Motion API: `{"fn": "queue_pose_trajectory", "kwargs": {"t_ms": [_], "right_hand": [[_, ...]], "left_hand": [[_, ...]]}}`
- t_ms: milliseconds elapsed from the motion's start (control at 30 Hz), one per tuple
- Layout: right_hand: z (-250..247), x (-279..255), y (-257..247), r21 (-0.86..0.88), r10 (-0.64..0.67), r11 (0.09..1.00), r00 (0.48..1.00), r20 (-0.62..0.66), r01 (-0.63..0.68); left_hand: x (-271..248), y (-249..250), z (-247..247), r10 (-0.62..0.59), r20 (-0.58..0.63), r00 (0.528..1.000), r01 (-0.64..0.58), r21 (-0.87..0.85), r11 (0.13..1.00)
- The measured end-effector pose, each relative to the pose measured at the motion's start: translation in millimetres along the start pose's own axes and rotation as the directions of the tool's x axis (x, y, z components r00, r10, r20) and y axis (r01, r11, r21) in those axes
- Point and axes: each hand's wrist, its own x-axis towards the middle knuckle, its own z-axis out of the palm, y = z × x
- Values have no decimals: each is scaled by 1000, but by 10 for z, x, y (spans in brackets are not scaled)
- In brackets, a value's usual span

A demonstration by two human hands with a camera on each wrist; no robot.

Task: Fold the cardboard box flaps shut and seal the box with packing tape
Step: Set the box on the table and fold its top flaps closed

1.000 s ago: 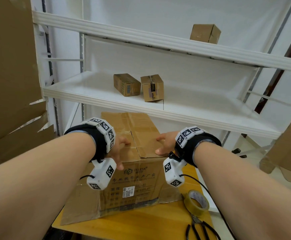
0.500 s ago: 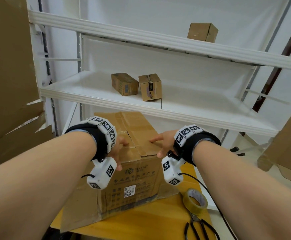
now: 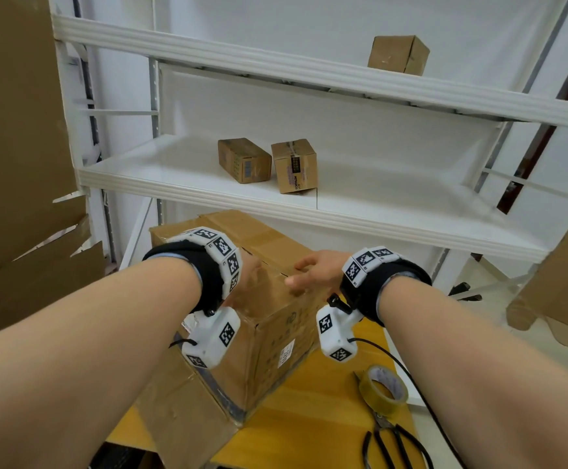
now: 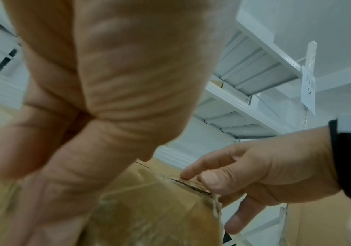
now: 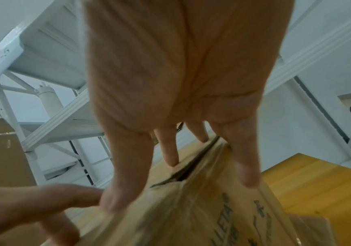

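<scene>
- The shelves (image 3: 275,194) fill the back of my head view. Three small boxes (image 3: 294,165) sit on them. Those boxes are not my job.
- The table (image 3: 313,418) is yellow. My box stands on it, right in front of me, with one corner turned toward me.
- The box (image 3: 275,336) is the thing I must close. Its top flaps (image 3: 269,242) are folded down flat. A thin dark gap shows where they meet in the right wrist view. I see no fresh tape over that gap.
- A loose brown flap (image 3: 181,411) sticks out low at the left of the box. I think it is part of the box, but the view there is poor.
- My left hand (image 3: 248,272) lies on top of the box. Its fingers look stretched out and pressing down. They hold nothing.
- My right hand (image 3: 316,272) is spread wide over the near top edge. The fingertips (image 5: 172,159) press beside the gap, and the thumb hangs down the side.
- The scissors (image 3: 394,445) lie at the near right of the table.
- The tape roll (image 3: 382,390) lies flat beside them, well apart from both hands.
- So the folding looks done. The taping is all still left.
</scene>
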Motion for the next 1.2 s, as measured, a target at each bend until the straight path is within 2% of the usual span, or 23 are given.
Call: {"fn": "queue_pose_trajectory", "kwargs": {"t_ms": [100, 233, 300, 433, 567, 667, 867, 1100, 1200], "right_hand": [[-10, 1, -27, -88, -7, 996, 1000, 22, 9], [-37, 64, 22, -169, -35, 986, 987, -155, 9], [-45, 119, 78, -126, -14, 992, 985, -173, -8], [-43, 167, 98, -78, 13, 997, 996, -88, -20], [-47, 167, 94, -146, 0, 989, 998, 69, 10], [-28, 168, 134, -164, 3, 986, 998, 59, 6], [-171, 181, 237, -269, 10, 963, 994, 106, 19], [-317, 205, 352, -416, 13, 908, 988, 152, 52], [-304, 281, 386, -411, -11, 909, 991, 135, 66]], "left_hand": [[9, 30, -3, 44, -24, 999, -44, 21, 999], [119, 106, 26, 66, -133, 989, -68, -15, 998], [181, 176, 48, 79, -166, 983, -87, -43, 995], [298, 277, 54, 81, -182, 980, -93, -61, 994], [411, 387, 46, 104, -197, 975, -128, -113, 985], [504, 356, 19, 97, -220, 971, -137, -174, 975], [759, 90, 21, -9, -226, 974, -39, -206, 978], [925, 104, -17, 63, -159, 985, -93, -187, 978], [976, 146, -82, 95, -96, 991, -110, -166, 980]]}}
